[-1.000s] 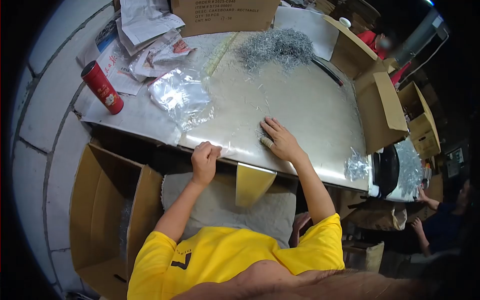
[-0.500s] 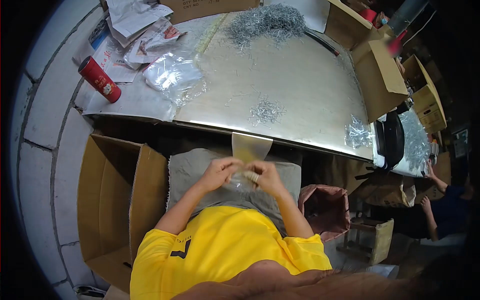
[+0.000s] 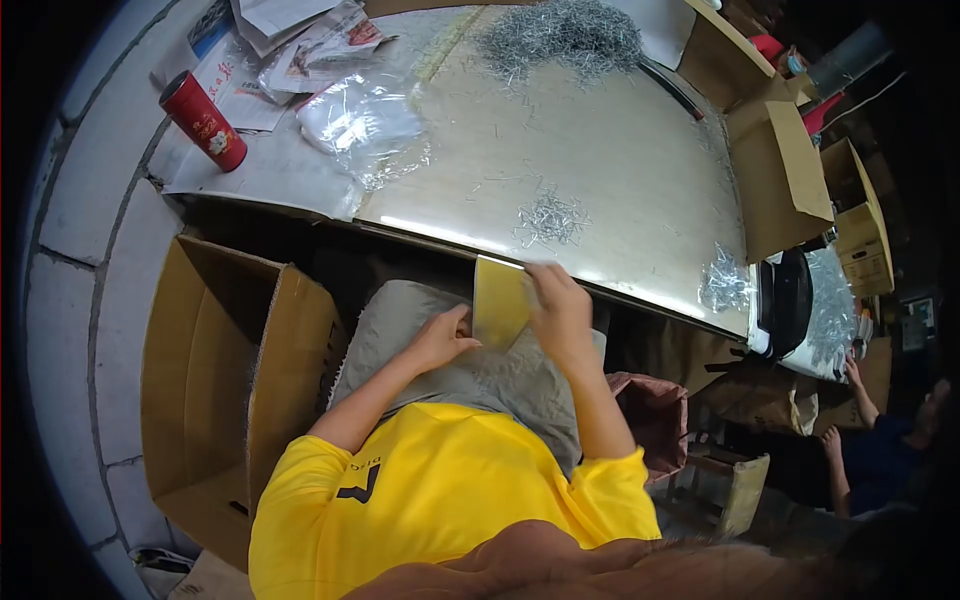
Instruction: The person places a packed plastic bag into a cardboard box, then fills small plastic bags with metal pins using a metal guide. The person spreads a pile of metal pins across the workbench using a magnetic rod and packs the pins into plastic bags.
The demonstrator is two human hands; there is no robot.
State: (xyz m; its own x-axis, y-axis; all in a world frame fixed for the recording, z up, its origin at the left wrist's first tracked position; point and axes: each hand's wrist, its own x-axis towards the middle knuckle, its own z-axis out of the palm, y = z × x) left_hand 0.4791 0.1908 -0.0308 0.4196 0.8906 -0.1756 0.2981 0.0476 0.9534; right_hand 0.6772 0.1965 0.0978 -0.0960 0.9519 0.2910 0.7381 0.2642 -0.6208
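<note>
A small yellowish plate (image 3: 500, 302) hangs down from the table's front edge, between my hands and above the grey cloth on my lap. Left of its lower end is my left hand (image 3: 442, 338), its fingers curled and the thumb pointing at the plate; whatever it may pinch is too faint to name. My right hand (image 3: 562, 305) is at the plate's right side, just below the table edge, its fingers smeared by motion. A small heap of metal nails or pins (image 3: 553, 218) lies on the table beyond it.
The metal-topped table (image 3: 440, 190) bears a large pin heap (image 3: 560, 40), clear plastic bags (image 3: 360, 120) and a red tumbler (image 3: 203, 122). An open carton (image 3: 200, 380) stands at left, a reddish sack (image 3: 650, 420) at right. Another person (image 3: 890, 455) sits at far right.
My right hand has moved up and away from my left hand to the table edge. My left hand stays low beside the plate. The view has shifted slightly.
</note>
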